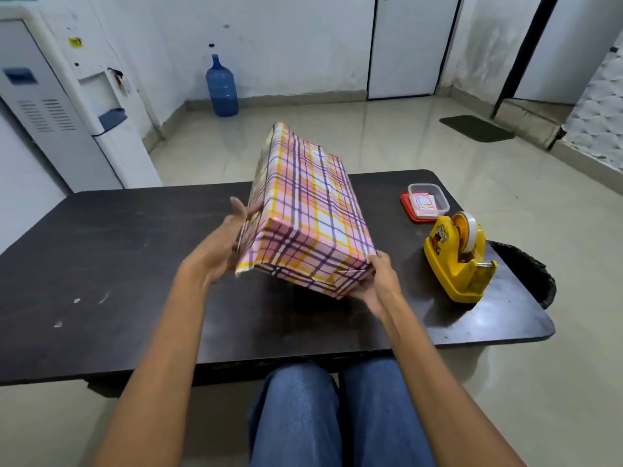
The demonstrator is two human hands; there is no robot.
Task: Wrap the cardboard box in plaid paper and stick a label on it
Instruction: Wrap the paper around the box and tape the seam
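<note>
Wrapping looks nearly finished. The box (306,210), covered in pink, yellow and purple plaid paper, is held tilted over the middle of the dark tabletop (101,264). The right hand (377,281) has its grip curled around the near corner. The left hand (222,244), blurred, lies flat-fingered against the left end, where a flap looks loose. That flap probably needs tape from the yellow dispenser (458,261), then a label (422,201) from the tub (445,205).

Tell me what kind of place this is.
Probably a small office or workroom: a water dispenser, a spare water jug on the tiled floor, and a table with a tape dispenser.
</note>
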